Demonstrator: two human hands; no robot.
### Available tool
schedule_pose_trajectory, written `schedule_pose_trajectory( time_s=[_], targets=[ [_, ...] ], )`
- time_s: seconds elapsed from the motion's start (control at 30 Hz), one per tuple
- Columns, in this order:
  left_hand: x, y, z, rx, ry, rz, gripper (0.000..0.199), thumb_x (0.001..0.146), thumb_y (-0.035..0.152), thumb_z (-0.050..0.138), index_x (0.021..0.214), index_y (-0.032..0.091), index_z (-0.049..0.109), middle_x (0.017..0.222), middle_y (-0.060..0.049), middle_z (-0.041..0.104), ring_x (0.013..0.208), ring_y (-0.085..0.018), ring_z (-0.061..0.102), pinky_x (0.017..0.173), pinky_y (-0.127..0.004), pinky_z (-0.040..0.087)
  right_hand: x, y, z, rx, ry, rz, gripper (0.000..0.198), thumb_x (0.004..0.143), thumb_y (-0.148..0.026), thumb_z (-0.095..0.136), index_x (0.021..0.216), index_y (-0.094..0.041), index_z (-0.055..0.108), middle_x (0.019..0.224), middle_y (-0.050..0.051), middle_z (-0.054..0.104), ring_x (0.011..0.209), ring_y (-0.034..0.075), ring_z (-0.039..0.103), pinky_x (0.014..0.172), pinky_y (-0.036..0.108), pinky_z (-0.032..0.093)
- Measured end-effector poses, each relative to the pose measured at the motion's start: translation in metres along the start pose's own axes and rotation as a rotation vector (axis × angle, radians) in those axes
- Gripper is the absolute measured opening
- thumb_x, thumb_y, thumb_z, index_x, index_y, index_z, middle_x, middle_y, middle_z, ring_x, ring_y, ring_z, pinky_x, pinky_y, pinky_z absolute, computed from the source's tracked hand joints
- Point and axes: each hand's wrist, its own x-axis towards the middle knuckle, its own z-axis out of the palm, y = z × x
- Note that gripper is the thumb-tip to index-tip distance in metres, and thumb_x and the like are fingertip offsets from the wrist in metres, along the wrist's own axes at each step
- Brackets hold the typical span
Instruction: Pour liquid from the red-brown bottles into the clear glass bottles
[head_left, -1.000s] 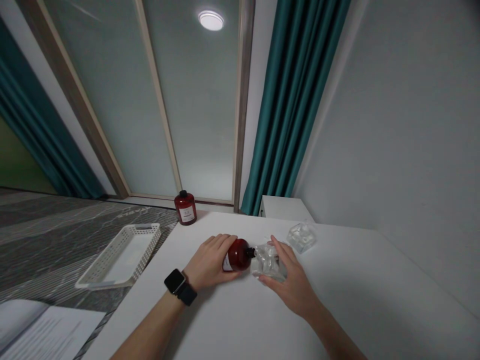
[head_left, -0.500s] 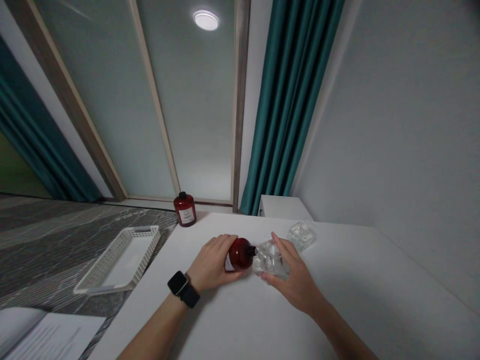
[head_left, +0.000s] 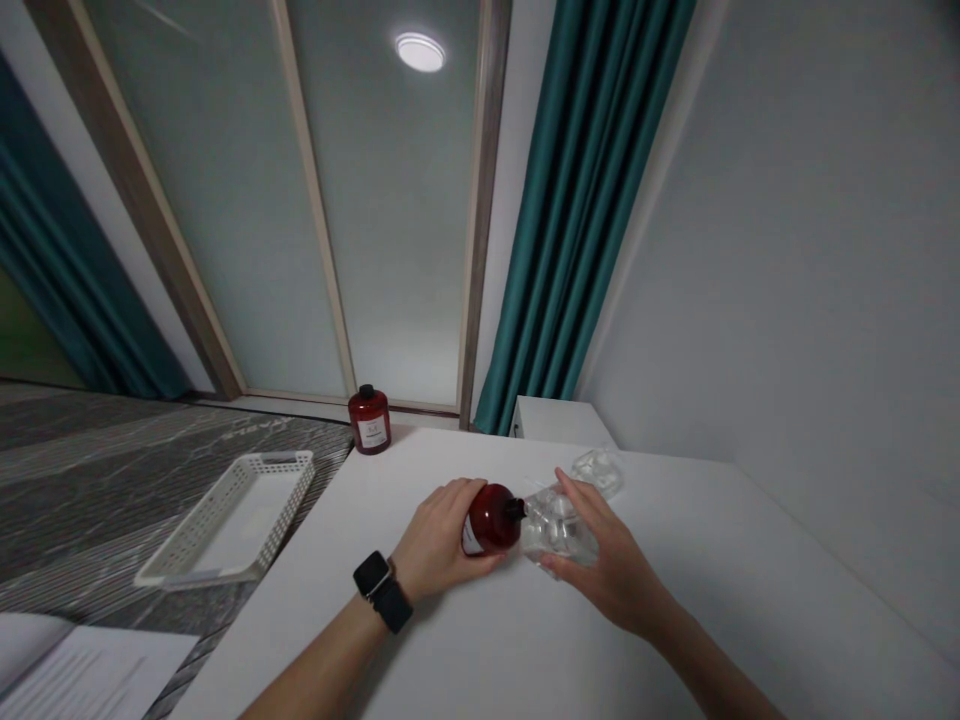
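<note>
My left hand [head_left: 445, 535], with a black watch [head_left: 383, 590] on its wrist, is wrapped round a dark red bottle [head_left: 495, 518] with a black neck. The bottle lies tilted, its neck pointing right. Against that neck rests a crumpled clear plastic bag [head_left: 559, 525], and I cannot tell whether the neck is inside it. My right hand [head_left: 611, 560] grips the bag's right side between thumb and fingers. Another clear plastic bag [head_left: 598, 470] lies just behind on the white table [head_left: 480, 640].
A second dark red bottle [head_left: 369, 420] with a black cap and white label stands upright at the table's far left corner. Left of the table are a white perforated basket [head_left: 225, 578] and an open book [head_left: 90, 665]. A white cabinet [head_left: 562, 420] stands beyond the far edge.
Both hands, with the bottle and the bag, have shifted slightly right in view. The camera has turned a little, and the grips look the same.
</note>
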Motion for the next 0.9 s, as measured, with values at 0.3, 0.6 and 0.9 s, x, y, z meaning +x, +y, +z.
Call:
schedule_pose_trajectory(
  time_s=[0.3,0.6,0.9],
  targets=[
    [-0.005,0.009,0.016,-0.058,0.027,-0.028,0.07,0.069,0.036,0.079,0.127,0.019,0.043,0.118,-0.014,0.064,0.105,-0.032,0.064,0.091,-0.048,0.054,-0.004,0.0,-0.013,-0.048,-0.056,-0.003,0.087,0.078,-0.027,0.073,0.153,-0.02,0.028,0.144,0.017,0.051,0.134,0.032,0.049,0.11,0.051,0.043],
    [-0.006,0.013,0.022,-0.096,0.017,-0.043,0.07,0.069,0.036,0.079,0.127,0.02,0.043,0.117,-0.014,0.064,0.105,-0.033,0.064,0.09,-0.05,0.054,-0.006,0.0,-0.019,-0.13,-0.091,-0.009,0.088,0.077,-0.025,0.073,0.152,-0.024,0.028,0.147,0.015,0.048,0.136,0.033,0.047,0.11,0.054,0.043],
    [-0.006,0.016,0.021,-0.141,0.039,-0.055,0.068,0.069,0.035,0.078,0.127,0.021,0.045,0.117,-0.013,0.064,0.105,-0.032,0.064,0.091,-0.049,0.054,-0.003,-0.001,-0.022,-0.148,-0.114,-0.029,0.089,0.077,-0.027,0.073,0.153,-0.024,0.028,0.149,0.015,0.047,0.138,0.033,0.044,0.11,0.055,0.041]
  ],
)
